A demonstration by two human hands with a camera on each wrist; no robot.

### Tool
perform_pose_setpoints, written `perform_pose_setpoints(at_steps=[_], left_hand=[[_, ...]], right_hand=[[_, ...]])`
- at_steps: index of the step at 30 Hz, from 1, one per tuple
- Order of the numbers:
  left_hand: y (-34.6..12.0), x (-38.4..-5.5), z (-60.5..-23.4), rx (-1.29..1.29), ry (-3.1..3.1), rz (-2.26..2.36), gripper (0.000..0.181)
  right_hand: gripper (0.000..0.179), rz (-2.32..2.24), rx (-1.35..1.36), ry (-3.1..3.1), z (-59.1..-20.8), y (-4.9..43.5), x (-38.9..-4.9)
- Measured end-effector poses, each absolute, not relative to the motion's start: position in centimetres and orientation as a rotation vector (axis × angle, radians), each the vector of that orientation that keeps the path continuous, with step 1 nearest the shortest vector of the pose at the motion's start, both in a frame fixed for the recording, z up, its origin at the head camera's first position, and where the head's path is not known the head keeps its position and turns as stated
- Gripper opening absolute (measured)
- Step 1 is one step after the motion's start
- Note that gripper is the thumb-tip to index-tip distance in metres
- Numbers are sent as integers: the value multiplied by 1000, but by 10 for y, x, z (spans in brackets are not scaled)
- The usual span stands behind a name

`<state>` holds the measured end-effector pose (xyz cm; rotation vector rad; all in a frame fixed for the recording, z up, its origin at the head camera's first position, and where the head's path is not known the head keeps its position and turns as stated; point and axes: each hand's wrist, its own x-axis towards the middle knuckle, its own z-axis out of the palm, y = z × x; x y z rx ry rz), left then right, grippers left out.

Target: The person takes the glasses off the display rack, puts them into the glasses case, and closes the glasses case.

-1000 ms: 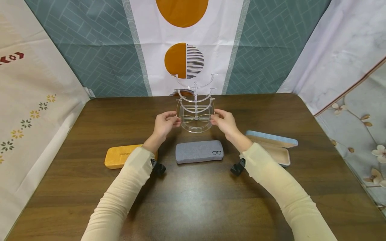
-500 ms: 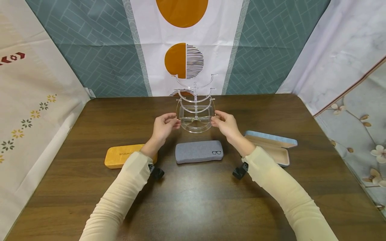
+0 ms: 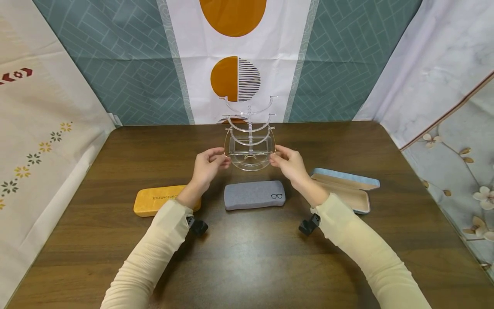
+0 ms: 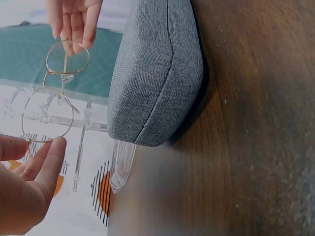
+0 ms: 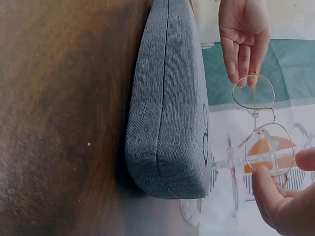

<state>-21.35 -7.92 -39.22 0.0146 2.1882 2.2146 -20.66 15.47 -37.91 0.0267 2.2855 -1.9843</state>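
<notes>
Both hands hold a pair of glasses with thin gold rims [image 3: 250, 157] in front of a clear tiered display stand [image 3: 250, 139]. My left hand [image 3: 208, 166] pinches the left end of the frame by the hinge. At the right end, my right hand [image 3: 290, 164] does the same. The lenses face me, and the temples [image 3: 225, 139] stretch away toward the stand's lowest arms. In the left wrist view, the round rims [image 4: 73, 115] and bridge show between the two hands. On the table nearer me lies a closed grey fabric glasses case [image 3: 254, 195].
A yellow glasses case [image 3: 148, 202] lies at the left, partly behind the left forearm. At the right an open blue case [image 3: 349, 175] shows its beige lining, partly hidden by the right arm. Patterned cloth [image 3: 143, 68] hangs behind the wooden table [image 3: 247, 257].
The glasses have come slightly toward me and lower in the head view, held by both hands. The stand and the cases stay where they were.
</notes>
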Motion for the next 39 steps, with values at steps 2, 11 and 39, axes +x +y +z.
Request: perform_pose_setpoints(at_steps=[2, 11, 39], left_hand=[[-80, -212, -391, 26, 2184, 2217, 30], [-82, -203, -386, 58, 2178, 2236, 29], [-88, -177, -380, 145, 2241, 2211, 28]], right_hand=[[48, -1983, 18, 2291, -379, 155, -204], [48, -1996, -21, 2285, -377, 155, -196], [47, -1956, -182, 2395, -373, 158, -172]])
